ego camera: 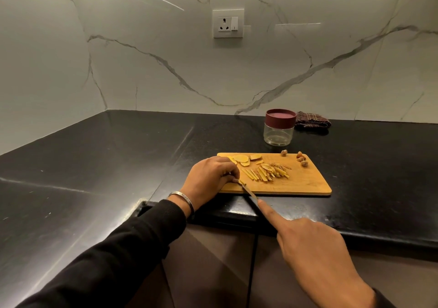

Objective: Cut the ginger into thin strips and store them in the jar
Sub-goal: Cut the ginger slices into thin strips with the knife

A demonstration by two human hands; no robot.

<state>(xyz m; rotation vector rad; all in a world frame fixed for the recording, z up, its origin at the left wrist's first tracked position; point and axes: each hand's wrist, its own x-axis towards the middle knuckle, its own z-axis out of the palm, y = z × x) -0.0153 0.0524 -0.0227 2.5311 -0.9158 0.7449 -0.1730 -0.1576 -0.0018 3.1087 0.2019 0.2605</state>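
Left hand [208, 177] is pinching what looks like a ginger slice [242, 182] at the cutting board's [305, 184] near-left edge, right hand [310, 243] gripping the knife [250, 192], forefinger along its spine; best slicing with fingertips tucked, strips [267, 173] heaped mid-board.

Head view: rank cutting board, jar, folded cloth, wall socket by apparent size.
1. Cutting board
2. Jar
3-4. Folded cloth and wall socket: they look alike, and the socket is farther from the camera, so unranked.
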